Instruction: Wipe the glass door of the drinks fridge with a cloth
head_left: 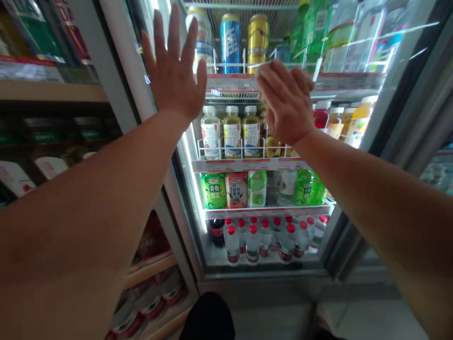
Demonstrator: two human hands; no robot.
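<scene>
My left hand (173, 75) is raised at the upper left with its fingers spread, holding nothing. It is in front of the left edge of a lit drinks fridge, near a pale can (200, 38). My right hand (285, 101) is before the middle of the fridge, its fingers bent and pressed together. Slightly blurred, it hides what lies under the fingers, though a pale edge shows by the fingertips. Behind it are a gold can (258, 40) and a tea bottle (251, 132). Whether either palm touches glass cannot be made out.
Fridge shelves (244, 165) with wire rails hold bottles and cans. Several red-capped water bottles (252, 245) stand at the bottom. On the left is another shelf unit (53, 92) with packaged goods. A dark shoe or knee (208, 318) shows below, above the floor (269, 321).
</scene>
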